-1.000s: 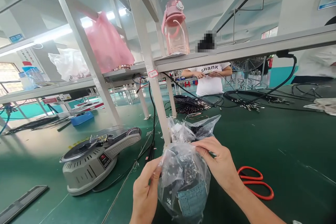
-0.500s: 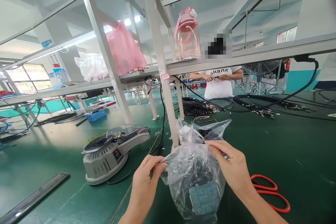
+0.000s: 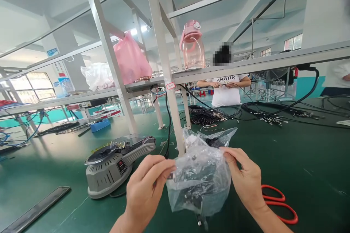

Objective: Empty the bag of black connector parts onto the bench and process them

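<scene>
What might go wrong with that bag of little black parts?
The thin bag is held only by pinches of the left hand and right hand; a slip might spill its small black parts over the table. Something dark seems to poke out at its bottom, so the film may tear. The scissors lie near the right wrist and might catch it.

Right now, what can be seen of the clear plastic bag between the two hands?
The clear plastic bag is thin, crinkled and see-through, with small dark parts inside, too blurred to name. It is held over the green table, its upper edges pinched by the left hand and the right hand. A second bag lies behind it.
</scene>
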{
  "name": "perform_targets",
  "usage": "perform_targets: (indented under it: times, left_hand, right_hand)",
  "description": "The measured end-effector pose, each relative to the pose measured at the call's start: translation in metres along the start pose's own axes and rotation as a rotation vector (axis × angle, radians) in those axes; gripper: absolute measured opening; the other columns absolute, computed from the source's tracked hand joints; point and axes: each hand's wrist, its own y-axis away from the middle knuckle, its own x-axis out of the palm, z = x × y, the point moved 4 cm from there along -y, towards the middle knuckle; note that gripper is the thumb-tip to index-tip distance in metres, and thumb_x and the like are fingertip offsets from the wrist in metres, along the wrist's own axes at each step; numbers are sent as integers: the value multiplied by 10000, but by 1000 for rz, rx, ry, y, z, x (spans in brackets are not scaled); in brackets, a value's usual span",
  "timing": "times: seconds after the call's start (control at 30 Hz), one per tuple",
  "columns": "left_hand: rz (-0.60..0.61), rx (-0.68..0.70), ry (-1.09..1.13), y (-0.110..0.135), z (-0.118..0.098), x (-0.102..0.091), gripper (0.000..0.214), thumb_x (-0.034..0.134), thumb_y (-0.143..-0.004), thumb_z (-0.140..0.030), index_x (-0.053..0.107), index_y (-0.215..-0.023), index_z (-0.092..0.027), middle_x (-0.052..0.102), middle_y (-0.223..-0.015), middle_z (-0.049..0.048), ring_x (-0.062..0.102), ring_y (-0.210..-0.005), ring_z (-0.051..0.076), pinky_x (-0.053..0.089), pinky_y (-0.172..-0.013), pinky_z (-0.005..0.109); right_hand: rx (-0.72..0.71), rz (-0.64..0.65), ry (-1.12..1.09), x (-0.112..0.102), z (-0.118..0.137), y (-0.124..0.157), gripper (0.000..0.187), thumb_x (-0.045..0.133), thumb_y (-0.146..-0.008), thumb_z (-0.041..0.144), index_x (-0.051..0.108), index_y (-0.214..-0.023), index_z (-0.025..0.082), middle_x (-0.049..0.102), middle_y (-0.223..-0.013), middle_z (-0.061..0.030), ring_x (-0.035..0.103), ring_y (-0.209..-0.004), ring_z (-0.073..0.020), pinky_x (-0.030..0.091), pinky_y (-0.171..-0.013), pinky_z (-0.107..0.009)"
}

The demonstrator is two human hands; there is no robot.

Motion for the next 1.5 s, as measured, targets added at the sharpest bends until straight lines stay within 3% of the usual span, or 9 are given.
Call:
perform_targets:
  times: [0.13, 0.3, 1.03, 1.1, 1.2, 1.27, 1.33, 1.4, 1.5]
  left_hand:
    - [172, -106, 56, -1, 6, 12, 191, 515, -867, -142, 626, -958, -267, 626, -888, 4, 574, -781, 138, 450, -666, 227]
    - [200, -201, 80, -8, 12, 16, 212, 454, -896, -165, 617, -978, -271, 640, -950, 8, 579, -850, 144, 460, -697, 223]
    - [71, -431, 344, -24, 12, 17, 114, 545, -835, -276, 613, -924, -254, 602, -817, 0, 537, -750, 168, 454, -679, 301]
    - [107, -452, 352, -19, 5, 21, 259, 567, -812, -252, 578, -1067, -294, 613, -947, 10, 531, -761, 164, 460, -673, 293]
    - [248, -557, 379, -2, -5, 40, 889, 718, -645, -178, 250, -1369, -395, 480, -1308, 43, 537, -792, 175, 475, -624, 279]
    - [330, -588, 453, 12, -13, 56, 1106, 790, -552, -200, 118, -1416, -359, 484, -1326, 75, 561, -831, 204, 484, -661, 292]
    - [364, -605, 519, 21, -19, 68, 1097, 773, -560, -199, 110, -1426, -313, 629, -1121, 56, 578, -742, 199, 476, -619, 283]
    - [361, -603, 593, 26, -23, 75, 948, 700, -639, -190, 166, -1417, -286, 680, -875, 0, 573, -679, 186, 459, -589, 269]
    - [286, -572, 685, 28, -20, 74, 536, 610, -685, -126, 512, -1199, -243, 641, -752, -25, 551, -679, 166, 436, -598, 249]
  right_hand:
    - [-38, 9, 5, 1, -1, 2, 145, 538, -873, 218, 653, -949, 262, 633, -893, 1, 570, -835, -154, 454, -744, -286]
    - [-22, 14, 17, 2, -5, 4, 147, 538, -872, 234, 654, -958, 262, 631, -900, 0, 570, -828, -152, 460, -724, -277]
    - [338, -7, 15, 2, -28, 6, 255, 514, -838, 419, 658, -924, 227, 672, -947, -41, 602, -840, -215, 469, -763, -338]
    - [373, -22, 2, 1, -28, 5, 285, 514, -830, 446, 654, -934, 221, 671, -956, -49, 602, -845, -220, 471, -764, -338]
    - [429, -29, -11, 3, -20, 6, 307, 524, -812, 475, 653, -917, 217, 676, -936, -50, 603, -819, -219, 473, -731, -319]
    - [447, 24, -28, 11, -10, 10, 305, 530, -802, 482, 658, -896, 222, 685, -903, -36, 610, -767, -205, 479, -678, -284]
    - [438, 130, -63, 22, 5, 17, 301, 547, -785, 486, 670, -880, 228, 695, -850, -18, 622, -717, -190, 486, -629, -244]
    - [393, 305, -96, 35, 20, 25, 295, 544, -794, 482, 679, -900, 242, 700, -838, -6, 636, -724, -179, 494, -628, -211]
    - [273, 520, -88, 47, 35, 32, 262, 499, -841, 457, 673, -935, 286, 700, -914, -3, 647, -825, -178, 503, -700, -199]
